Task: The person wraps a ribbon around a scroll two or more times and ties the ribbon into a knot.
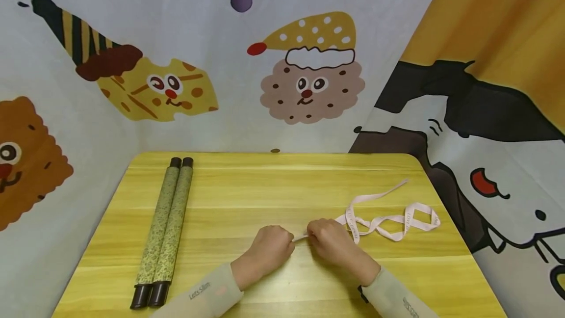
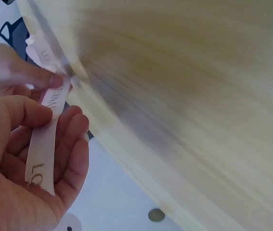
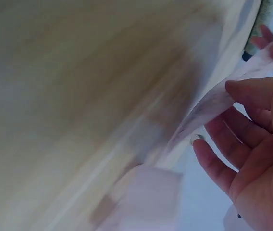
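Note:
A narrow pale pink ribbon with printed lettering lies in loose loops on the right of the table and runs into both hands. The left hand pinches its end part between thumb and fingers; in the left wrist view the ribbon crosses the palm, its cut end near the palm's base. Close beside it, the right hand pinches the same ribbon, with a short straight stretch between the two hands. In the right wrist view the ribbon passes under the right thumb and trails off toward the table.
Two long green-patterned rolls with dark end caps lie side by side at the table's left. The yellow wood-grain table meets a cloth backdrop printed with cartoon snacks at its far edge. A dark object shows by the right sleeve.

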The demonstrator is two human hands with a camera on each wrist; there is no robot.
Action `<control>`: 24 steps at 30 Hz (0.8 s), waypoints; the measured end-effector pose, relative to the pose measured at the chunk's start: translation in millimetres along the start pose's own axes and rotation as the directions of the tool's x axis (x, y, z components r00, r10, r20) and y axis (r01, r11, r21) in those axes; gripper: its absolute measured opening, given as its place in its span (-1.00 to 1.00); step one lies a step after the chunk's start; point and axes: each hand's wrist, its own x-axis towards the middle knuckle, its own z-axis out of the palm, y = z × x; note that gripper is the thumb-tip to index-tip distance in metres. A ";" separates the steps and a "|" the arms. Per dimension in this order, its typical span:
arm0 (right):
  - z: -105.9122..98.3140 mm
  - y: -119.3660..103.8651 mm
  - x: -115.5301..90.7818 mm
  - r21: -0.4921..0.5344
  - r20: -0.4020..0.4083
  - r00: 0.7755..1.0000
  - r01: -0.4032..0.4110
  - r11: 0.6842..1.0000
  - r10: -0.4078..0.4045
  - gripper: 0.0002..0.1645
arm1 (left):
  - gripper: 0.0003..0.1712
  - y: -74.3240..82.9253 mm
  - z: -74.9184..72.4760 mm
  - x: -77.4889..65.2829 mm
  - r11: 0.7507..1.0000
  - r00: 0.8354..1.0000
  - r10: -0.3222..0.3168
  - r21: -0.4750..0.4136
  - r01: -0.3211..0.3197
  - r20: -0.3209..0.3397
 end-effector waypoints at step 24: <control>-30.4 79.3 -61.2 -0.150 0.103 0.973 -0.188 0.971 0.205 -0.61 | -0.77 -94.9 -32.0 -71.3 0.901 0.999 0.003 0.432 -0.020 0.041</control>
